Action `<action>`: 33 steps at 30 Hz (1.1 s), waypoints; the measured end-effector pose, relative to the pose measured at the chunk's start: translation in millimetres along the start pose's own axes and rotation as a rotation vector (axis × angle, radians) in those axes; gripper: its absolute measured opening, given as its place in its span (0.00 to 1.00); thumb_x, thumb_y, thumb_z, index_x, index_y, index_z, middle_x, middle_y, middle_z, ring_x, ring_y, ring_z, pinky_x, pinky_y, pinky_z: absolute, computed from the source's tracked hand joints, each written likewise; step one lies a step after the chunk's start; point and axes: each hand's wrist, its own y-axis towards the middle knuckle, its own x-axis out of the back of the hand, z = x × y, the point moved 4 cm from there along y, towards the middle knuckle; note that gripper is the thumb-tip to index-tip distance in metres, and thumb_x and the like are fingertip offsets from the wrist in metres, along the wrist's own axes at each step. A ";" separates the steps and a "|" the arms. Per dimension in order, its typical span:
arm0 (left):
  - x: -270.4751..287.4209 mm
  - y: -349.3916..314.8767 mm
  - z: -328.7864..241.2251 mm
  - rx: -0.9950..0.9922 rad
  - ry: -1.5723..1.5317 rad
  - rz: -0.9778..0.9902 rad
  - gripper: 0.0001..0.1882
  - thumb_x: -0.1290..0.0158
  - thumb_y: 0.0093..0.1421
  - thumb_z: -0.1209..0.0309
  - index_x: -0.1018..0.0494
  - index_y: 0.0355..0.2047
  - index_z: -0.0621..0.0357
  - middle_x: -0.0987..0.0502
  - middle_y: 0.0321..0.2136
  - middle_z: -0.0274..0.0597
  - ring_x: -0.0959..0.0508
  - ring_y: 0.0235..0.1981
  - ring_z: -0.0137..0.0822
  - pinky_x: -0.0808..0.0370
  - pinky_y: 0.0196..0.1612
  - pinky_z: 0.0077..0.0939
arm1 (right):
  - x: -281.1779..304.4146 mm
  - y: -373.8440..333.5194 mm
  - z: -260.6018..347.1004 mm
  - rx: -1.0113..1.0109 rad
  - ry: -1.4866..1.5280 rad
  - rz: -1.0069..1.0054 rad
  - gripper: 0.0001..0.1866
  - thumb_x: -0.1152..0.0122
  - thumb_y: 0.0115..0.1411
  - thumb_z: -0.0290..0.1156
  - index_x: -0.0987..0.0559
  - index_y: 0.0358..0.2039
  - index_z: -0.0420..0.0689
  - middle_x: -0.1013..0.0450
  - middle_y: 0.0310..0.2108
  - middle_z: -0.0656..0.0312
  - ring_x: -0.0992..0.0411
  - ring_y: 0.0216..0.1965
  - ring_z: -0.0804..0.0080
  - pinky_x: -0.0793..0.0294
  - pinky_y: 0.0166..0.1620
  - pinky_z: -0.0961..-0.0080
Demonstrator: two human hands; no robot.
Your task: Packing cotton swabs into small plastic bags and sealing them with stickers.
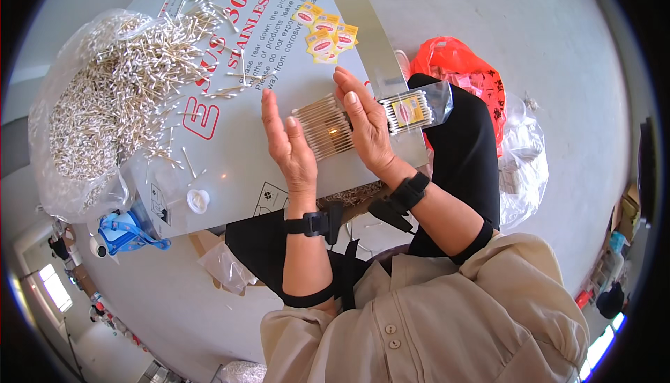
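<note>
A row of cotton swabs (322, 129) lies side by side on the metal-sheet tabletop, between my two hands. My left hand (289, 147) stands on edge at the swabs' left tips, fingers stretched out. Along their right tips is my right hand (368, 130), its fingers also straight, gripping nothing that I can see. Just right of that hand, a clear bag of cotton swabs (408, 111) with a yellow card inside reaches past the table edge; my hand partly hides its left end. Farther up the table, several yellow and white cards (326, 34) lie in a loose, overlapping cluster.
A big clear bag (52, 90) spills a heap of loose swabs (112, 97) over the table's left side. A small white lid-like piece (198, 201) lies near the front edge. Below hangs a blue container (122, 233). Red (464, 69) and clear plastic bags (523, 163) stand at the right.
</note>
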 end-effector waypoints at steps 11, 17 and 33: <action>-10.5 2.4 3.0 -0.260 1.036 0.402 0.37 0.52 0.65 0.54 0.47 0.68 0.59 0.47 0.69 0.50 0.49 0.71 0.48 0.54 0.70 0.54 | 5.2 2.4 2.6 -0.031 -0.050 0.032 0.23 0.56 0.73 0.38 0.31 0.60 0.36 0.39 0.66 0.54 0.41 0.66 0.69 0.41 0.67 0.73; -8.9 5.0 3.8 -0.253 0.990 0.480 0.39 0.52 0.65 0.53 0.50 0.69 0.59 0.49 0.70 0.48 0.52 0.72 0.46 0.56 0.71 0.54 | 5.9 3.4 3.4 -0.036 -0.060 0.028 0.23 0.57 0.73 0.38 0.31 0.60 0.36 0.40 0.66 0.54 0.41 0.65 0.69 0.41 0.67 0.73; -24.7 -12.3 -9.0 -0.233 1.067 0.492 0.47 0.43 0.57 0.49 0.48 0.68 0.62 0.50 0.70 0.53 0.53 0.72 0.47 0.58 0.71 0.56 | 4.4 -1.2 10.4 -0.020 -0.101 0.052 0.23 0.57 0.73 0.38 0.31 0.60 0.35 0.41 0.67 0.54 0.41 0.65 0.68 0.42 0.67 0.72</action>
